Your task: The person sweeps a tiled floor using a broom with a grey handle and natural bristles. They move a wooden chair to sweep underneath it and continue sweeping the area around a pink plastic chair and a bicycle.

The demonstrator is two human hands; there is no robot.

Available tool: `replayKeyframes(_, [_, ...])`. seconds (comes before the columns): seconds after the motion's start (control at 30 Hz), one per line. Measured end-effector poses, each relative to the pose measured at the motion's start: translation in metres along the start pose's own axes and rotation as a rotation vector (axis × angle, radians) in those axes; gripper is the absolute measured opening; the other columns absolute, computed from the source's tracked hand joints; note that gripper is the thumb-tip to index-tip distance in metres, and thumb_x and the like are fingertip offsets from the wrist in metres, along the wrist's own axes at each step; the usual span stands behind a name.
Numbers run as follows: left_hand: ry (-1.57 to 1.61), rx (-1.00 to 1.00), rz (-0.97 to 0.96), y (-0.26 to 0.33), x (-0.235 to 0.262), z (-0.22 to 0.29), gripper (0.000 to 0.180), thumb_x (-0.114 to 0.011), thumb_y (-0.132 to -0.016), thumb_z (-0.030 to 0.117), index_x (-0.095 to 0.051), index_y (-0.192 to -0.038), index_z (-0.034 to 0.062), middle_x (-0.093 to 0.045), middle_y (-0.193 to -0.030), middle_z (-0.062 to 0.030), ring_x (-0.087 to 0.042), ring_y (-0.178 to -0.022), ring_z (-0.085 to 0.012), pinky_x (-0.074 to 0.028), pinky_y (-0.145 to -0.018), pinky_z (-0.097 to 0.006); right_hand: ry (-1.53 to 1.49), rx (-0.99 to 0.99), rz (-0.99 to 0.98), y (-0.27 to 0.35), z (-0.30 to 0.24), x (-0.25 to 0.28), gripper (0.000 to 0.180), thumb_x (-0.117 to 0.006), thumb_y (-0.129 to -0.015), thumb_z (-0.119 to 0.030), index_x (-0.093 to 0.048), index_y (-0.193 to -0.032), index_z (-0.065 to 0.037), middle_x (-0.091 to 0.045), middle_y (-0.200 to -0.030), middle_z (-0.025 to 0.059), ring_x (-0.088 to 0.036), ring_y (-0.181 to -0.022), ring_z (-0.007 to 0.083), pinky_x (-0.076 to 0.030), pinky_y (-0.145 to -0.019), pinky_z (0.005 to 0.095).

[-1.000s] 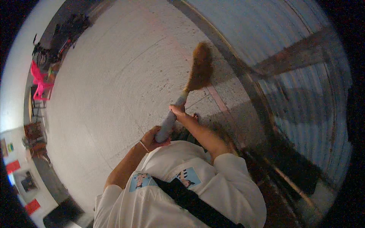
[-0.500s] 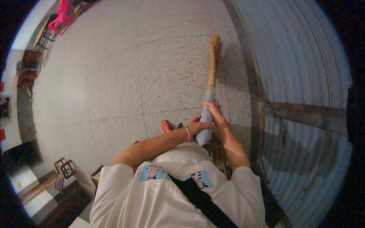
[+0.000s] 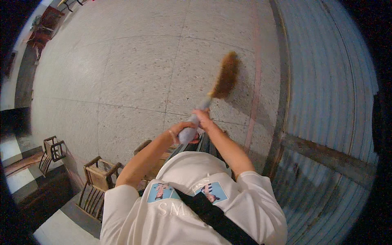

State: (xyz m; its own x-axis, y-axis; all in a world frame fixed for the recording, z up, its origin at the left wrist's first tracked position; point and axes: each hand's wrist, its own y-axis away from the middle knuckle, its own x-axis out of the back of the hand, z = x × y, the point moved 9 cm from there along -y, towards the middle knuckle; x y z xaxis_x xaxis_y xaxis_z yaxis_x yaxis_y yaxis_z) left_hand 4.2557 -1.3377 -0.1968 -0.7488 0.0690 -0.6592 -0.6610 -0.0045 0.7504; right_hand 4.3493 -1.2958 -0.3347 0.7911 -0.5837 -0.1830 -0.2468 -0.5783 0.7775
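Observation:
A broom (image 3: pixel 220 83) with a brown bristle head and a pale blue-grey handle points up and away from me over a speckled grey tiled floor (image 3: pixel 134 77). My left hand (image 3: pixel 182 130) grips the lower end of the handle, a thin bracelet on its wrist. Just above it, my right hand (image 3: pixel 203 117) is closed around the same handle. The bristles sit near a pale red line on the floor, close to a corrugated metal wall (image 3: pixel 326 90). Both forearms come up from my white shirt at the bottom.
Two wooden chairs (image 3: pixel 96 183) (image 3: pixel 51 150) stand at the lower left by a dark ledge. More furniture (image 3: pixel 41 32) sits far off at the upper left. A wooden beam (image 3: pixel 326 157) crosses the metal wall on the right.
The view has swung, and the wooden chairs now show at lower left. The broom head has tilted from straight ahead to the upper right. Both hands stay on the handle.

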Motion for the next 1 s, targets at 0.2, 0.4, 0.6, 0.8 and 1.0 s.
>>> replayKeyframes(0.2, [-0.036,-0.212,0.141,0.07,0.037,0.026,0.036,-0.059,-0.076,0.026,-0.047,-0.1,0.0021,-0.058,-0.08,-0.0121,-0.059,-0.07,-0.0232,-0.051,-0.063,-0.036,0.201,0.072,-0.353,0.031,-0.025,-0.145,0.054,-0.065,-0.06,-0.014,-0.039,-0.107,-0.006,-0.05,-0.089,0.011,-0.052,-0.076,0.0233,-0.045,-0.06,0.0371])
replayKeyframes(0.4, [-0.167,-0.321,0.106,0.073,0.013,0.036,0.033,-0.06,-0.075,0.025,-0.049,-0.097,0.0027,-0.058,-0.075,-0.01,-0.058,-0.063,-0.0212,-0.05,-0.057,-0.034,0.286,0.15,-0.383,0.046,-0.061,-0.145,0.046,-0.065,-0.061,-0.013,-0.044,-0.101,-0.005,-0.051,-0.075,0.0065,-0.053,-0.06,0.0182,-0.046,-0.051,0.0331])
replayKeyframes(0.6, [-0.367,-0.148,0.025,0.041,-0.018,0.04,0.033,-0.063,-0.071,0.023,-0.05,-0.095,0.0045,-0.058,-0.074,-0.0081,-0.058,-0.06,-0.0192,-0.05,-0.053,-0.032,-0.126,-0.086,-0.189,0.021,-0.078,-0.055,0.041,-0.066,-0.063,-0.016,-0.045,-0.096,-0.004,-0.052,-0.075,0.0089,-0.052,-0.058,0.0198,-0.047,-0.051,0.0357])
replayKeyframes(0.8, [-0.451,0.071,-0.216,-0.064,-0.095,0.083,0.035,-0.066,-0.068,0.029,-0.052,-0.09,0.0057,-0.057,-0.072,-0.009,-0.058,-0.058,-0.0199,-0.051,-0.051,-0.033,-0.094,0.051,0.145,-0.068,-0.132,0.096,0.04,-0.062,-0.066,-0.024,-0.044,-0.096,-0.004,-0.049,-0.08,0.011,-0.052,-0.068,0.0259,-0.045,-0.059,0.0409])
replayKeyframes(1.0, [-0.433,0.244,-0.208,-0.161,-0.141,0.133,0.029,-0.064,-0.068,0.027,-0.053,-0.084,0.0068,-0.058,-0.073,-0.0097,-0.059,-0.062,-0.0199,-0.052,-0.055,-0.031,-0.205,-0.089,0.133,-0.076,-0.209,0.126,0.045,-0.062,-0.066,-0.025,-0.042,-0.101,-0.005,-0.046,-0.092,0.0129,-0.05,-0.075,0.0264,-0.045,-0.058,0.041])
